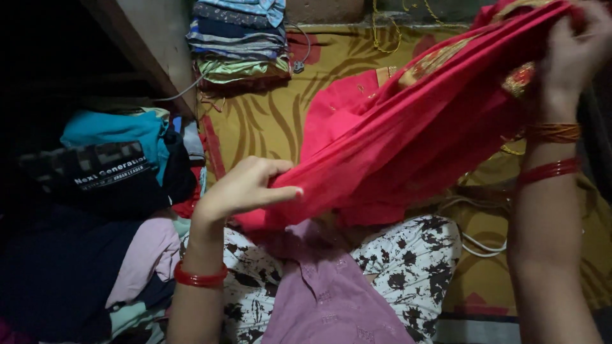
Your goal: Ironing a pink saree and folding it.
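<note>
A red garment (408, 137) with gold trim stretches diagonally from lower left to upper right above a bed. My left hand (245, 188) pinches its lower edge between thumb and fingers. My right hand (574, 54) grips the upper end near the gold embroidered border. Both wrists wear red and gold bangles. Beneath the garment lie a mauve garment (331, 299) and a white cloth with black blotches (408, 261).
A mustard bedsheet with a brown pattern (261, 124) covers the bed. A stack of folded clothes (239, 41) stands at the back. A loose heap of clothes (108, 165) lies at the left. White cables (478, 245) run across the sheet at the right.
</note>
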